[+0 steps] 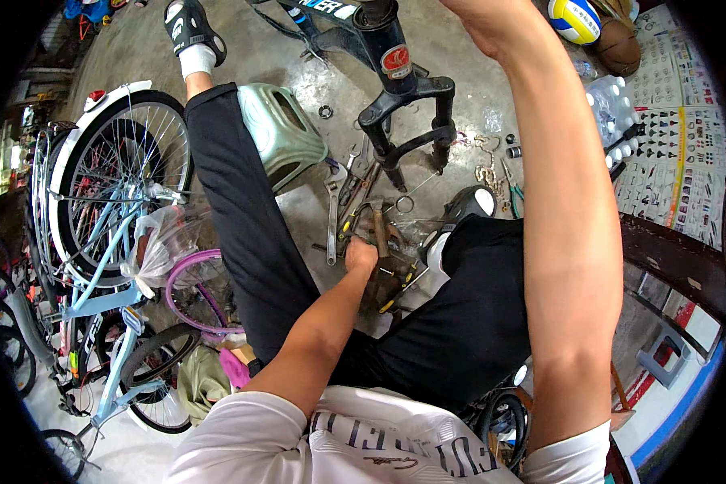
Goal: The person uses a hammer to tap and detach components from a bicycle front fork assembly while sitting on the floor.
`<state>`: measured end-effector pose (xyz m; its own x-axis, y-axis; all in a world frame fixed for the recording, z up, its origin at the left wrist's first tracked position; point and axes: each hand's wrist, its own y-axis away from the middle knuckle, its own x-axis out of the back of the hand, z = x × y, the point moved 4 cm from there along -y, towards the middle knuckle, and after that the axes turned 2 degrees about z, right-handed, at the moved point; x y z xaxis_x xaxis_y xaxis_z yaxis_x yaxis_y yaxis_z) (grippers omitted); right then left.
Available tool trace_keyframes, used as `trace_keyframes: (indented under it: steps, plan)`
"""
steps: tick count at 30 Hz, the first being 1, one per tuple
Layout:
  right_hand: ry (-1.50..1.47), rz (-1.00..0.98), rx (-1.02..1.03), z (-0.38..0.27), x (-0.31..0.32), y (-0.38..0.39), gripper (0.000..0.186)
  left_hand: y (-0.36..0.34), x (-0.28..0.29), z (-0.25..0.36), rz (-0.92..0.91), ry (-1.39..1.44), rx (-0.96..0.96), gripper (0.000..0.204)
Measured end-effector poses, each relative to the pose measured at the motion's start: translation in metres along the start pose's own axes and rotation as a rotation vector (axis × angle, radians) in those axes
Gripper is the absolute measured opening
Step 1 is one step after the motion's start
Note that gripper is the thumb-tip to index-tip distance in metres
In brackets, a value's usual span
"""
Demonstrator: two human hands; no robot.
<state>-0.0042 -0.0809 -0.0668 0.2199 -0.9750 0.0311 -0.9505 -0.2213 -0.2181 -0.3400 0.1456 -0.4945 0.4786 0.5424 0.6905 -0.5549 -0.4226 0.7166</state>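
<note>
My left hand (361, 254) reaches down into a heap of tools on the floor. Its fingers look curled closed, but what they hold, if anything, is hidden. Right beside it lie a hammer (380, 230) and a large adjustable wrench (333, 218). A yellow-and-black screwdriver (389, 305) is nearer to me. My right hand (477, 26) is cut off by the top edge, its fingers out of view, raised beside the head tube of a black bicycle frame (379, 48). The frame's suspension fork (406, 145) points down toward the tools.
A pale green plastic stool (278, 129) stands beyond my left leg. At left are a light blue bicycle (109, 302) and a purple rim (173, 294). Pliers (514, 194), a chain (486, 173), bottles (613, 105) and a ball (574, 20) are at right.
</note>
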Motion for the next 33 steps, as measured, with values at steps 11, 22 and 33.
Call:
trace_keyframes:
  steps: [11, 22, 33]
  plan:
    - [0.139, 0.075, -0.032, -0.002, -0.003, -0.004, 0.038, -0.017, -0.016, 0.003, 0.002, 0.328, 0.010, 0.071]
    - [0.128, 0.385, -0.103, 0.003, 0.025, 0.022, 0.038, 0.033, 0.111, 0.070, -0.487, 0.546, 0.001, 0.045]
    - [-0.286, 0.273, -0.642, -0.009, -0.034, 0.185, 0.060, 0.240, 0.320, 0.214, -0.301, 0.786, -1.098, 0.045]
